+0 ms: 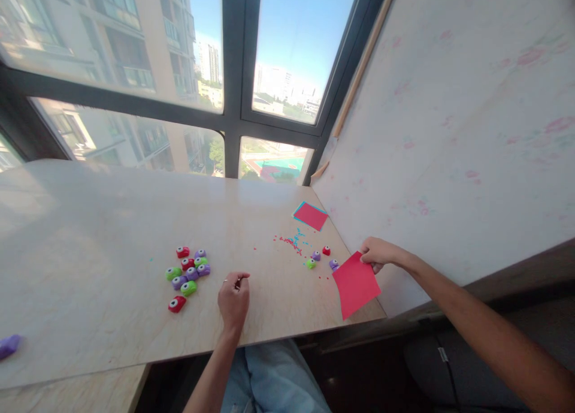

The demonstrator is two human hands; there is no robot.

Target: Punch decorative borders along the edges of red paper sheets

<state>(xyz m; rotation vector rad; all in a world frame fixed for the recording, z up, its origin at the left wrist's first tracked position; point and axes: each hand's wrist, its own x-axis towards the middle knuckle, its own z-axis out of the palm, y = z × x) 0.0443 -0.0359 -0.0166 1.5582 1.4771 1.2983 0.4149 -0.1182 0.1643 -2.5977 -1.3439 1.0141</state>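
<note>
My right hand (376, 255) pinches the top corner of a red sheet of paper (357, 286), which hangs tilted over the right front part of the table. My left hand (234, 298) rests loosely closed on the table, a ring on one finger; I see nothing in it. To its left lies a cluster of small craft punches in red, green and purple, among them a red punch (176, 304) and a green punch (188, 288). Beside the red sheet are more punches, including a purple punch (333, 264), partly covered, and a green punch (311, 263).
A stack of red and blue paper (311, 216) lies near the wall (449, 161). Tiny red and blue paper bits (294, 241) are scattered before it. A purple object (9, 346) sits at the table's far left. Windows (287, 53) rise behind the table (112, 221).
</note>
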